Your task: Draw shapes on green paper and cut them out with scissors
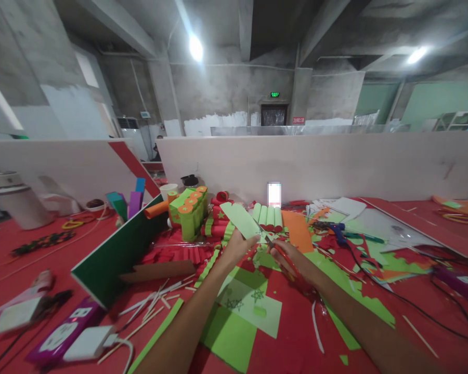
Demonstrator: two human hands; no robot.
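Note:
My left hand (238,246) is closed on a strip of pale green paper (239,219), held tilted above the table. In my right hand (292,259) is a pair of scissors (284,255) with red handles, its blades at the lower right end of the strip. Below my hands lie bright green sheets (230,332) and a paler sheet (271,317) with stars drawn on it. Just beyond the hands rest several pale green paper rolls (267,216) with red ends and an orange sheet (297,230).
Green, orange and red rolls (189,210) stand at back left beside a dark green board (117,254). A glue gun (337,232) with a dark cord lies right among paper scraps. Thin sticks (152,311), a purple power strip (68,330) and a lit phone (274,194) are around.

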